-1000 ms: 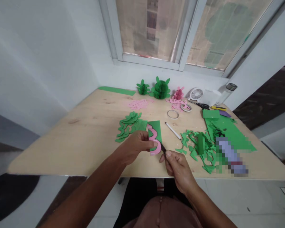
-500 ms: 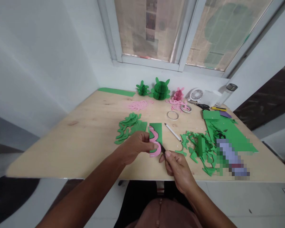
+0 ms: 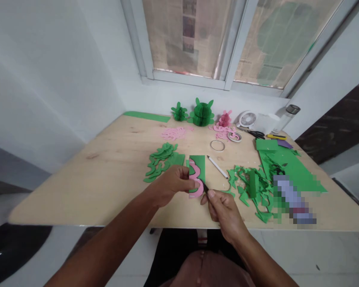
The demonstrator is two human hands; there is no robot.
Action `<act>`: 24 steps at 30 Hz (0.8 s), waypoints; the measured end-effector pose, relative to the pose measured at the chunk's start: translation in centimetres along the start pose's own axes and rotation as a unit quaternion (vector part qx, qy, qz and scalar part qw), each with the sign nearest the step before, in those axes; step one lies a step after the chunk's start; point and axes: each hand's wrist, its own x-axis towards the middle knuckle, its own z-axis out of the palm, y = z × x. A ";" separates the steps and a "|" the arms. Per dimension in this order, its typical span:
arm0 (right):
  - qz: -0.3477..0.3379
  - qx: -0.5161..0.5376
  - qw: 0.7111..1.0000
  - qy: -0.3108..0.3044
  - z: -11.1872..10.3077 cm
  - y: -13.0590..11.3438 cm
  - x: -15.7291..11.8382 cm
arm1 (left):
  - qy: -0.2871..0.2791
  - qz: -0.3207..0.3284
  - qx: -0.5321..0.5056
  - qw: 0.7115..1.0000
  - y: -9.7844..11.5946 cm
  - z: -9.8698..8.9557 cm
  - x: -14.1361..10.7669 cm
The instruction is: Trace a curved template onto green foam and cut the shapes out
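The table [image 3: 89,183] carries a large green sheet [image 3: 305,171] and, near its left edge, green scraps [image 3: 253,184]. Above the table, the left hand [image 3: 178,179] has its grip closed on green paper [image 3: 201,163] with a pink cutout [image 3: 199,189] lying over it. The right hand's [image 3: 224,206] grip is closed around a small dark tool [image 3: 206,189], probably scissors, touching the paper's right edge. A white pen [image 3: 217,167] lies just beyond.

Two green figures [image 3: 179,113] [image 3: 202,114], one pink figure [image 3: 225,119], one fan [image 3: 247,119], one pen [image 3: 217,167]
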 end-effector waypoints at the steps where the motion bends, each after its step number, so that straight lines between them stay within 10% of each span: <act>1: 0.002 0.000 1.000 0.001 0.0 0.0 0.0 | 0.001 0.000 0.000 1.000 0.0 0.0 0.0; 24: 0.000 -0.028 1.000 -0.005 -0.4 -0.1 -0.1 | -0.030 -0.015 -0.017 0.999 0.0 -0.3 0.2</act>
